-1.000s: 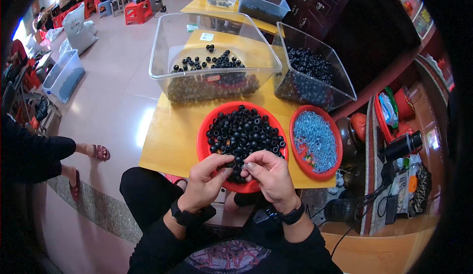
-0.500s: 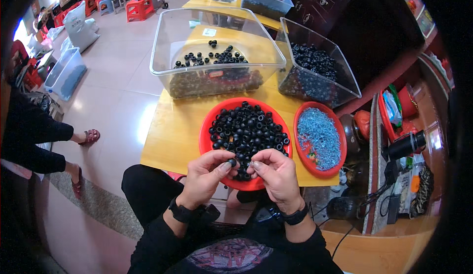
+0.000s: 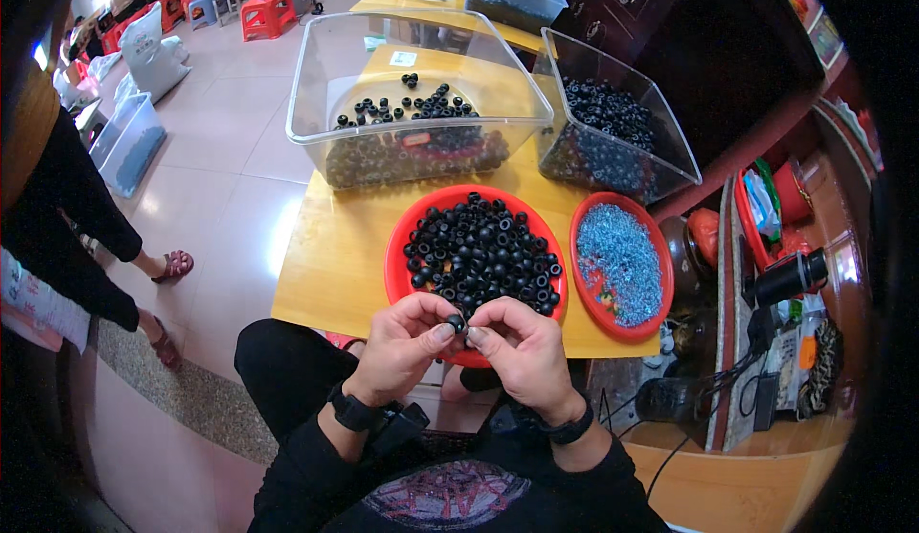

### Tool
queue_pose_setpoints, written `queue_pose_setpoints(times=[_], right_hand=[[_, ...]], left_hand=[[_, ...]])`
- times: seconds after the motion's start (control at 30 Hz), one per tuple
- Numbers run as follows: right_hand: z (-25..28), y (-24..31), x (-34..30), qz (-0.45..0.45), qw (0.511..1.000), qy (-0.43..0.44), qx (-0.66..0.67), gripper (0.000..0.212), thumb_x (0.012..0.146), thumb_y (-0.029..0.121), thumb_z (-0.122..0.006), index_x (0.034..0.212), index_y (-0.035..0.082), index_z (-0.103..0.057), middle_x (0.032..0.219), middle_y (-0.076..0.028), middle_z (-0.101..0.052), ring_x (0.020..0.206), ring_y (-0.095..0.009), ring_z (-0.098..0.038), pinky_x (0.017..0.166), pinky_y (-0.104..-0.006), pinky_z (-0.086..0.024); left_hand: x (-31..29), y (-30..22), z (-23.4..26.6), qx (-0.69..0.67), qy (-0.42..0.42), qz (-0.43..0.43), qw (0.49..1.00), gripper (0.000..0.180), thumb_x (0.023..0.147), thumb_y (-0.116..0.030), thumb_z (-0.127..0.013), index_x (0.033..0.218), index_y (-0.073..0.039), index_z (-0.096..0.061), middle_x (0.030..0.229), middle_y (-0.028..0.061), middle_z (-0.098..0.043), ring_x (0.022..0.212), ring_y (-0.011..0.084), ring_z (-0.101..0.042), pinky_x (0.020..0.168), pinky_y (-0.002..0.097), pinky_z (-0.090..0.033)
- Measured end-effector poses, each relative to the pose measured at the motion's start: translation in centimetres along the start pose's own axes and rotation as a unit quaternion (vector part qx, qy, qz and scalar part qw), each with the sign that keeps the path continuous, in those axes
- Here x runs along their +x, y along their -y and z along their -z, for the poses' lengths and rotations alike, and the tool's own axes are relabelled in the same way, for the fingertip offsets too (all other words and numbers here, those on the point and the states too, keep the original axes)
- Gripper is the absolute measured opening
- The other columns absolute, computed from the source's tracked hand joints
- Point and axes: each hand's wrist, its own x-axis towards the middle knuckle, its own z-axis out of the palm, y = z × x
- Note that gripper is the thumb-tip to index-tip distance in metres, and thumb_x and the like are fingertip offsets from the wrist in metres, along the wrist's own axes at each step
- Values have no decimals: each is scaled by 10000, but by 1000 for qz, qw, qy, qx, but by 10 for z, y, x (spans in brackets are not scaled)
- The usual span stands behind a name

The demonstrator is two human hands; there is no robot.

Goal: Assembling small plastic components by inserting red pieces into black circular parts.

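Note:
Over the near edge of a red bowl my two hands meet at the fingertips. My left hand pinches a black ball-shaped piece with a hole between thumb and forefinger. Pressed up against that piece, the thumb and forefinger of my right hand are closed; what they hold is too small and covered to make out. The bowl is filled with many of the same black hollow balls. To its right, a red oval tray carries a heap of tiny bluish clear pieces.
Behind the bowl stand a large clear bin and a second clear bin, both holding black balls, on the yellow wooden table. Cables and shelves lie to the right. At left a person's legs stand on the tiled floor.
My right hand has moved left, bringing its fingertips from a small gap up to the black ball in my left hand. The person at left has shifted and stands more upright.

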Motion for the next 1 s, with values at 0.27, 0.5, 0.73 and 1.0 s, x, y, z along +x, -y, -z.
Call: queue_pose_setpoints(times=[0.27, 0.5, 0.73, 1.0], right_hand=[[5, 5, 1, -15, 997, 9, -70, 64, 788, 4, -618, 846, -4, -590, 799, -49, -559, 778, -125, -543, 694, -253, -440], [9, -7, 11, -29, 999, 32, -31, 130, 785, 31, -663, 858, 6, -560, 738, 2, -549, 650, -64, -518, 575, -213, -438], [24, 8, 25, -33, 998, 37, -42, 153, 794, 74, -676, 899, 6, -588, 765, 21, -562, 696, -42, -511, 619, -198, -430], [15, -10, 58, 270, 877, 20, -397, 125, 700, -13, -604, 817, 28, -617, 785, -113, -551, 740, -295, -544, 658, -349, -453]], left_hand=[[-3, 0, -3, 26, 5, 3, 1000, 190, 843, -35, -609, 1015, 7, -542, 912, 76, -617, 812, 140, -618, 725, 265, -523], [-5, -1, -3, 48, 22, 8, 999, 185, 831, -21, -619, 999, 12, -549, 928, 76, -615, 837, 150, -618, 779, 288, -523], [-4, -5, 4, -10, -10, 12, 1000, 187, 847, -46, -592, 1020, 5, -541, 922, 100, -613, 788, 163, -604, 703, 276, -497], [-1, -11, 8, -142, -61, -28, 988, 227, 896, -53, -510, 1121, -33, -538, 925, 120, -602, 777, 174, -577, 696, 281, -469]])
